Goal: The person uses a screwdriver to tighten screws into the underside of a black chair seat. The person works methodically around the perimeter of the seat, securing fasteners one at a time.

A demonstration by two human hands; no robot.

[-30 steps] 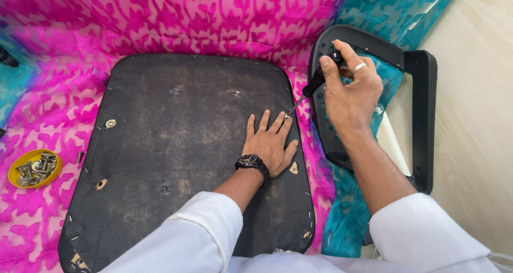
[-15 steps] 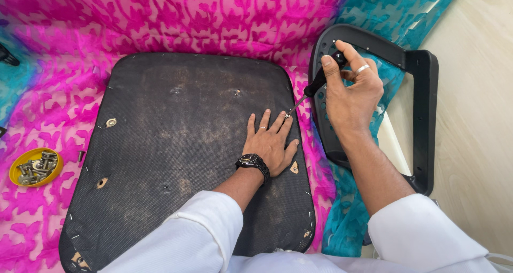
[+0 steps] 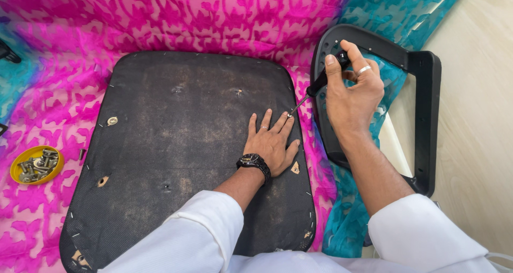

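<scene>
While the left hand lay flat w/ fingers spread on the dark fabric-covered seat board, the right hand, fingers wrapped tight round the black-handled screwdriver, did best keeping its tip steady at the board's edge.

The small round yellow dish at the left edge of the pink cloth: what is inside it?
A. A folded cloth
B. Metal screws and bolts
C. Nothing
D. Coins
B: the small round yellow dish holds a heap of grey metal screws and bolts, far from both hands.
</scene>
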